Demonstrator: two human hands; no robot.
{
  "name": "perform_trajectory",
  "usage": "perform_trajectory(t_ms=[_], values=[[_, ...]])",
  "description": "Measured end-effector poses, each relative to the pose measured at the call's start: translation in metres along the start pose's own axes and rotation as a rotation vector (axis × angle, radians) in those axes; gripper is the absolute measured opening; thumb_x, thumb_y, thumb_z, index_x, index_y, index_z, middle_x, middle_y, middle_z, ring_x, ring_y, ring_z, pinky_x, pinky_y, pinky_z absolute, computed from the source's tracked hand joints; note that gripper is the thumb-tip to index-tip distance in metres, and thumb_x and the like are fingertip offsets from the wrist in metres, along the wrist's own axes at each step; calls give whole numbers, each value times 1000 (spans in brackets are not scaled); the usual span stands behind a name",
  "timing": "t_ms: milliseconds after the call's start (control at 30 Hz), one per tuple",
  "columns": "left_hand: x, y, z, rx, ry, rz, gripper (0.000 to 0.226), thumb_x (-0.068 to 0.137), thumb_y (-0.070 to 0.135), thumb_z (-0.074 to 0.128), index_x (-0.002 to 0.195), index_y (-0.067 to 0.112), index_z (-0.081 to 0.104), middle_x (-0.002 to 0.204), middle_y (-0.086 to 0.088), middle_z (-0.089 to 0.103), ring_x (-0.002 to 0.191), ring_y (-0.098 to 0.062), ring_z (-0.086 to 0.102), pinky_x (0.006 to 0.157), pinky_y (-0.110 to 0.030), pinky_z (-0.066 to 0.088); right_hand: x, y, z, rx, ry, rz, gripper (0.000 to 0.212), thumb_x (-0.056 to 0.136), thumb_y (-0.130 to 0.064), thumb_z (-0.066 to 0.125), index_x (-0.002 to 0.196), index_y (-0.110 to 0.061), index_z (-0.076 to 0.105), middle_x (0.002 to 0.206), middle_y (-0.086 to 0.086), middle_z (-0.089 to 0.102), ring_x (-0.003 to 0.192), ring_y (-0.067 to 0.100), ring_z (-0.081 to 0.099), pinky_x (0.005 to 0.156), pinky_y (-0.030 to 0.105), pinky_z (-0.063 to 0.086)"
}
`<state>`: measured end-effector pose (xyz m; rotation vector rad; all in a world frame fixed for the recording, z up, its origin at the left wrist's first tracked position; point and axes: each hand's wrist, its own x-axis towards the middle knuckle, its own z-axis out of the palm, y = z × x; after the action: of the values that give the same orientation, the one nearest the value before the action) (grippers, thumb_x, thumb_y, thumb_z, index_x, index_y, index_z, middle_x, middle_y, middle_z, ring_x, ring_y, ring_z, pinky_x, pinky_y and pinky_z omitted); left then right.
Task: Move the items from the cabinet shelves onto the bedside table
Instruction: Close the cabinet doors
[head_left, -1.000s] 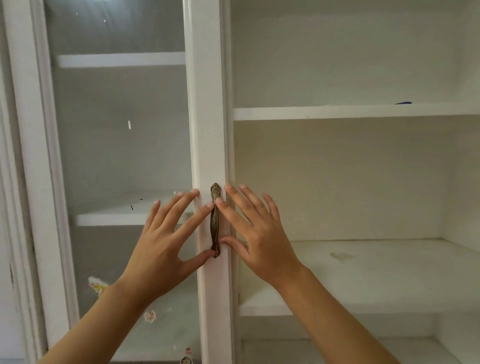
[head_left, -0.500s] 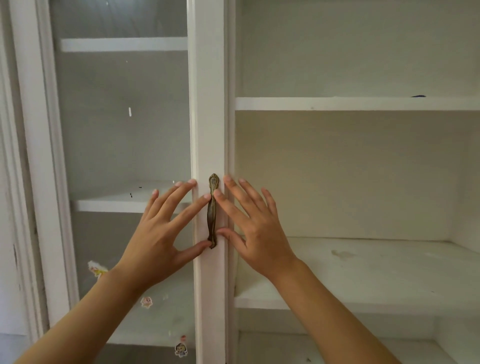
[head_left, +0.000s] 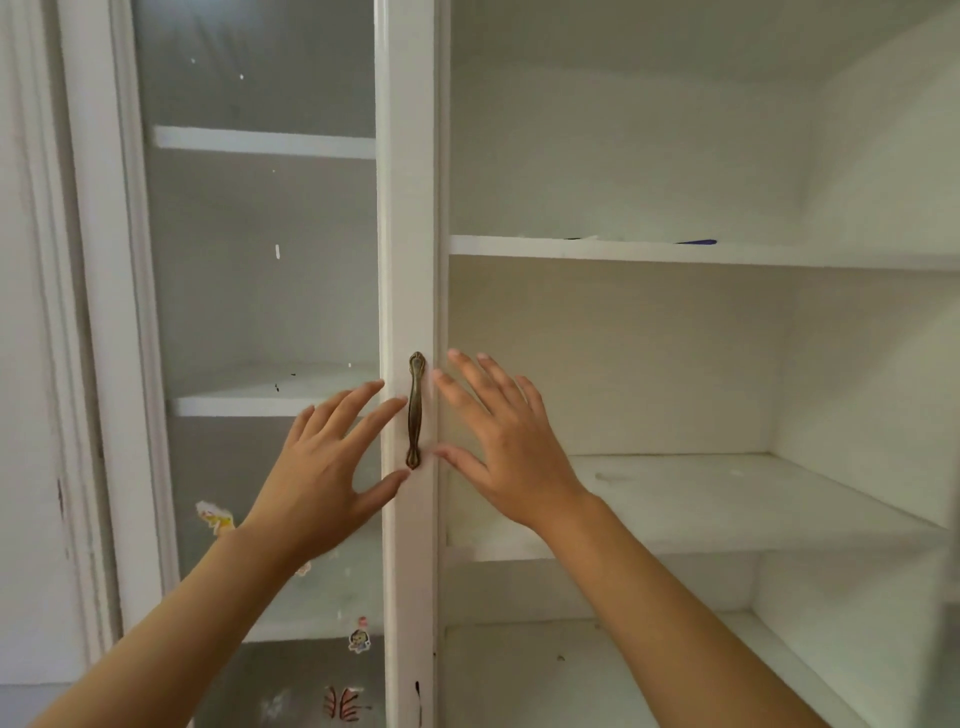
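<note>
White cabinet (head_left: 675, 156) shelves fill the view, the right side open and its middle shelf (head_left: 727, 499) bare but for a faint stain. On the upper shelf (head_left: 623, 248) only a thin blue edge (head_left: 696, 242) of some item shows. Left of the opening stands a glass door (head_left: 260, 312) with a bronze handle (head_left: 414, 410) on its frame. Left hand (head_left: 317, 467) and right hand (head_left: 509, 447) flank the handle, fingers (head_left: 363, 410) spread wide, holding nothing. Stickers (head_left: 358, 639) dot the lower glass.

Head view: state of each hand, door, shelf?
Left hand: open, fingers spread by the handle.
Right hand: open, fingers spread, no grip.
Glass door: closed, stickers low on it.
Right side: open.
Upper shelf: thin blue item on it.
Middle shelf: bare.
</note>
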<state>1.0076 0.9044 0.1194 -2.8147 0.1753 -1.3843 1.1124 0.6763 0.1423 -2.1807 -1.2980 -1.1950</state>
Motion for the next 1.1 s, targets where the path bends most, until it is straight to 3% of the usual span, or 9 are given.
perform_trajectory(t_ms=[333, 433, 667, 867, 1000, 1100], values=[[-8, 77, -47, -228, 69, 89, 73, 95, 66, 48, 160, 36, 35, 169, 4, 31, 154, -24, 29, 124, -50, 28, -62, -32, -91, -99, 33, 168, 71, 104, -51, 54, 165, -26, 28, 174, -4, 19, 161, 19, 16, 126, 55, 22], [-7, 110, -47, -319, 54, 118, 74, 95, 65, 48, 161, 36, 33, 169, 4, 31, 155, -26, 29, 125, -53, 29, -92, -30, -124, -174, 2, 225, 69, 104, -51, 52, 165, -25, 30, 173, -3, 22, 161, 19, 18, 125, 55, 23], [-2, 204, -40, -514, 22, 203, 74, 94, 66, 46, 161, 38, 31, 169, 6, 28, 154, -25, 29, 122, -55, 30, -164, -21, -217, -345, -30, 380, 67, 106, -49, 53, 164, -26, 31, 174, -3, 21, 161, 17, 16, 127, 54, 22], [18, 293, -41, -645, 82, 331, 71, 95, 64, 46, 157, 31, 40, 165, -1, 38, 147, -30, 39, 118, -56, 39, -211, -11, -299, -480, -21, 469, 67, 106, -49, 52, 165, -26, 30, 174, -5, 19, 161, 15, 13, 129, 51, 19], [34, 357, -39, -699, 117, 394, 71, 95, 64, 49, 158, 32, 39, 165, 2, 36, 148, -26, 37, 120, -48, 34, -241, 3, -352, -572, -5, 503, 66, 105, -47, 54, 163, -25, 33, 173, -3, 22, 160, 17, 18, 128, 44, 17], [43, 406, -35, -770, 147, 438, 70, 94, 60, 52, 157, 29, 42, 164, 0, 39, 147, -28, 39, 121, -50, 35, -267, 20, -388, -622, -4, 536, 65, 104, -48, 53, 162, -26, 34, 172, -5, 23, 159, 15, 19, 129, 46, 19]])
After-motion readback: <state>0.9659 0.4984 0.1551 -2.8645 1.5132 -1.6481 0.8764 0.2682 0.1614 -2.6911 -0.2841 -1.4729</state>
